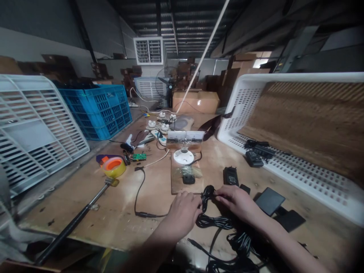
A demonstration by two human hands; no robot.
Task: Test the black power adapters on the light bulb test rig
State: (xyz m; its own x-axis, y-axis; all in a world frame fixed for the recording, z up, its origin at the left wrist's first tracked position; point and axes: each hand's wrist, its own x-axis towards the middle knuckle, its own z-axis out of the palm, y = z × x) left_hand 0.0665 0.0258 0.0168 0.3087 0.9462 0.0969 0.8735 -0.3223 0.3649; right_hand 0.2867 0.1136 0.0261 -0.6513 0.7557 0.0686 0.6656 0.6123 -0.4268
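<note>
A coiled black cable [208, 192] stands between my two hands at the front of the wooden table. My left hand [184, 210] is closed on the coil's left side, its fingers bent around it. From the right, my right hand [234, 199] pinches the same cable with thumb and fingers. Just beneath lies another bundled black cable [214, 222], with more tangled black cables [240, 242] below my right wrist. Past my hands, a wooden board [178, 184] carries a white lamp holder [183, 156] with a clear bulb and a black socket [188, 179].
Black power adapters [231, 176] lie right of the board. A white plastic basket [241, 102] tipped on its side stands at the right. On the left are a hammer [76, 220], yellow tape [114, 167], a green circuit board [139, 156] and a blue crate [98, 110].
</note>
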